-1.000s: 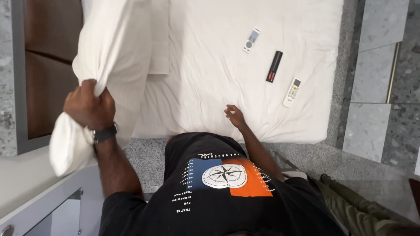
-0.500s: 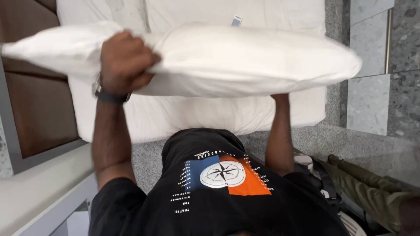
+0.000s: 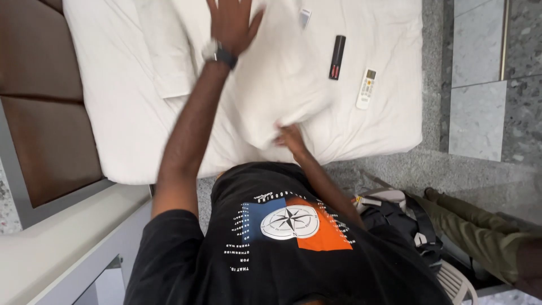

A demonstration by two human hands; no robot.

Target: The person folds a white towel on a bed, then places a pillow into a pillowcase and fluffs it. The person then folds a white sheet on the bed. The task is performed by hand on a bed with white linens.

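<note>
Change: the pillow (image 3: 276, 85), held up in the air a moment ago, now lies on the bed (image 3: 113, 113).
Left hand (image 3: 232, 22): fingers spread flat on pillow's far end.
Right hand (image 3: 291, 137): closed on the near corner.
Remotes: right of the right hand.

On the one bed (image 3: 113, 130) lie two white pillows (image 3: 276, 79), one at 12 o'clock and one (image 3: 164, 51) at 11, plus three remotes toward 1 o'clock: one black (image 3: 337, 57), one white (image 3: 366, 89), one grey (image 3: 305, 17).
</note>
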